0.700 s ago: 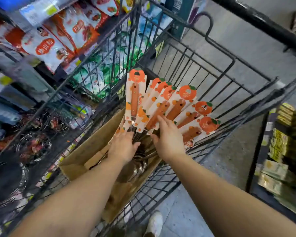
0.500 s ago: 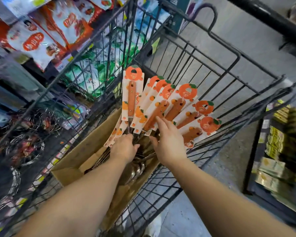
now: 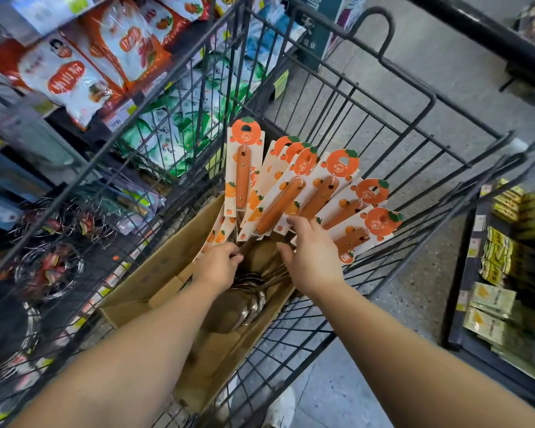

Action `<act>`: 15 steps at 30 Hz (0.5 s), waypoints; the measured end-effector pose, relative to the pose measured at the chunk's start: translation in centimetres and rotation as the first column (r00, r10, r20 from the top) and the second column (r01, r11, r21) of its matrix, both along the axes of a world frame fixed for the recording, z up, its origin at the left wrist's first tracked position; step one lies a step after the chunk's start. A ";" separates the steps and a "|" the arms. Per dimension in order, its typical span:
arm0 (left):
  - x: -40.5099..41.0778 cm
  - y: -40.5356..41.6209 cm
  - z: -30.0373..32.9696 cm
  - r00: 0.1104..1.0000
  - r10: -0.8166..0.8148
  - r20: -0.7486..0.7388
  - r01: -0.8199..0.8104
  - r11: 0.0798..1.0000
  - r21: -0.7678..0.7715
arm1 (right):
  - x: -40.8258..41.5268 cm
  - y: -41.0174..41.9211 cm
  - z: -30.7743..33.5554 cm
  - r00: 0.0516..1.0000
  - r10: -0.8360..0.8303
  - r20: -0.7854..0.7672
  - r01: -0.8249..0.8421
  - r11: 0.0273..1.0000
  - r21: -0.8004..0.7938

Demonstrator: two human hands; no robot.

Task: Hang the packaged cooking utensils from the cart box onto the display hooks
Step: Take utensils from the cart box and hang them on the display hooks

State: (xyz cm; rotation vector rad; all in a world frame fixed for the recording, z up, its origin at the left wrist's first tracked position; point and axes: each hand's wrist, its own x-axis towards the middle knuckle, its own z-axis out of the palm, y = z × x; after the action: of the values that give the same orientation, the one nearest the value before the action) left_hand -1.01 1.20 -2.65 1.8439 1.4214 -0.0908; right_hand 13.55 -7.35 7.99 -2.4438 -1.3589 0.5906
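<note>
Grey speckled shop floor point(image 3: 414, 88) beyond both hands, seen through the bars of a black wire cart point(image 3: 393, 97). Below and around the left hand point(image 3: 218, 267), an open brown cardboard box point(image 3: 155, 273) lying in the cart, its near end cut off behind the forearms. Left hand clenched around the bunched metal shafts of the packaged cooking utensils point(image 3: 291, 193), fingers curled under and mostly hidden; exactly how many shafts are gripped, cannot tell. Fanned upward above both hands, white backing cards with orange fruit-shaped tops and brown wooden handles, overlapping so that the rear cards show only their tips. Right hand point(image 3: 314, 257) spread, fingers straight and resting against the lower cards of the fan, thumb apart, grasping nothing. Under the left wrist, shiny steel utensil heads point(image 3: 244, 304) stacked in the box, shape hard to make out. Left of the left hand, blurred shelves of red-and-white food packets point(image 3: 68, 78) and wire strainers point(image 3: 50, 267). Right of the right hand, a low shelf of yellow-green packets point(image 3: 501, 254), smeared by motion.
</note>
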 end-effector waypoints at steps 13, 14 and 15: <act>0.3 1.2 9.6 0.857 -0.070 0.510 0.086 0.996 -0.008 | 0.8 0.8 2.7 0.613 -0.088 -0.785 0.196 0.980 0.044; 0.6 1.1 9.8 0.847 -0.023 0.531 0.053 0.998 -0.042 | 1.0 1.0 2.9 0.610 -0.086 -0.788 0.220 0.973 0.064; 0.8 1.0 9.8 0.836 0.026 0.547 0.025 0.996 -0.085 | 1.2 1.2 3.0 0.618 -0.088 -0.782 0.238 0.968 0.079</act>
State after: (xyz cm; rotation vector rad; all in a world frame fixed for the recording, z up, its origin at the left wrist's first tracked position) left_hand -0.23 2.25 7.16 1.6159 0.9906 0.3490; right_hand 14.78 -6.15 11.03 -1.7558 -0.7560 1.2308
